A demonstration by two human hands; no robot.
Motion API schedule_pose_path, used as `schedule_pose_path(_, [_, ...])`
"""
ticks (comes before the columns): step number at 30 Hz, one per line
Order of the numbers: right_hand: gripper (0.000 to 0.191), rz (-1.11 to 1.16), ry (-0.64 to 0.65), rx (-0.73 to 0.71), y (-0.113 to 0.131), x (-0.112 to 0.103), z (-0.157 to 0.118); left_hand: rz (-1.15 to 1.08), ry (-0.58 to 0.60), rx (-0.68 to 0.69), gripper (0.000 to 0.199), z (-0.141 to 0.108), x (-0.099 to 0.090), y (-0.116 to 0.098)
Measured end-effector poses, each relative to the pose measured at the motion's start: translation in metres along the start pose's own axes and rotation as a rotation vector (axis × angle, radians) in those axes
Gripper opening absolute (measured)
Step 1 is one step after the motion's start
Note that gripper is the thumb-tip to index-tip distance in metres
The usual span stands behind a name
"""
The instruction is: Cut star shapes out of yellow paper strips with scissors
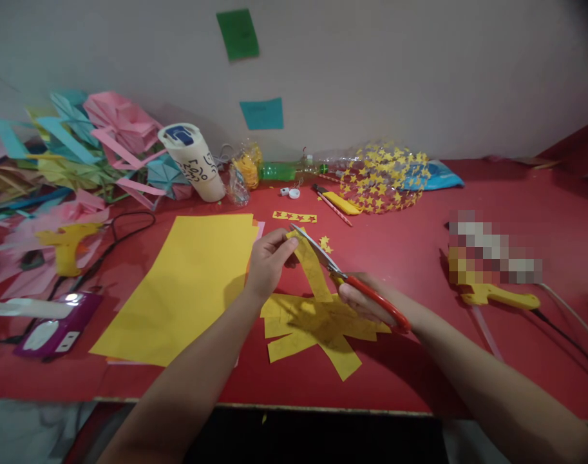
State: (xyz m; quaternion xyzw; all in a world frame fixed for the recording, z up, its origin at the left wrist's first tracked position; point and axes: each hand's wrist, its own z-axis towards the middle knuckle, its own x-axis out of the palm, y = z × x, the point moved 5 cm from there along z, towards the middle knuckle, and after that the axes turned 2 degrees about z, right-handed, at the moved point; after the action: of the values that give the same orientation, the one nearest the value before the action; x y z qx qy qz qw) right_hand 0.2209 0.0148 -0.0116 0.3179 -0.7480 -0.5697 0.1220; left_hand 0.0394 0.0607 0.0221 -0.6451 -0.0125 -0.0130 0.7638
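Observation:
Pinched in the fingers of my left hand (269, 258) is the top end of a yellow paper strip (313, 274). My right hand (364, 299) grips red-handled scissors (377, 301), their blades angled up to the left across the strip's upper end. Whether the blades are fully closed is hard to make out. Below both hands lies a loose pile of yellow paper strips (317, 328). Some small cut yellow stars (325, 245) rest just beyond the scissors. Farther back, a yellow strip with star-shaped holes (294, 217) lies flat on the red table (400, 374).
A stack of yellow sheets (187, 283) lies left. Behind stand a white cup (194, 161), a green bottle (279, 171), a yellow cutter (342, 203) and a star-covered clear ball (385, 177). Yellow glue guns (67, 245) with cords flank both sides; folded paper flowers (122, 122) fill the back left.

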Motion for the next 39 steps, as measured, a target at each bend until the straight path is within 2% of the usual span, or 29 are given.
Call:
schedule_pose_path(16, [0.061,0.055,-0.026,0.047,0.004,0.002,0.0,-0.023,0.016,0.015,0.024,0.001,-0.002,0.0])
schedule_pose_path(27, [0.059,0.014,-0.011,-0.048,-0.001,0.005,0.001,-0.015,0.009,-0.001,0.025,-0.001,0.001,0.005])
schedule_pose_path(33, [0.062,0.039,-0.048,-0.029,0.009,0.008,-0.001,-0.032,0.033,-0.002,0.024,-0.002,0.002,0.008])
schedule_pose_path(39, [0.059,0.002,-0.059,-0.054,0.007,0.006,0.0,-0.036,0.031,-0.011,0.024,-0.001,0.001,0.009])
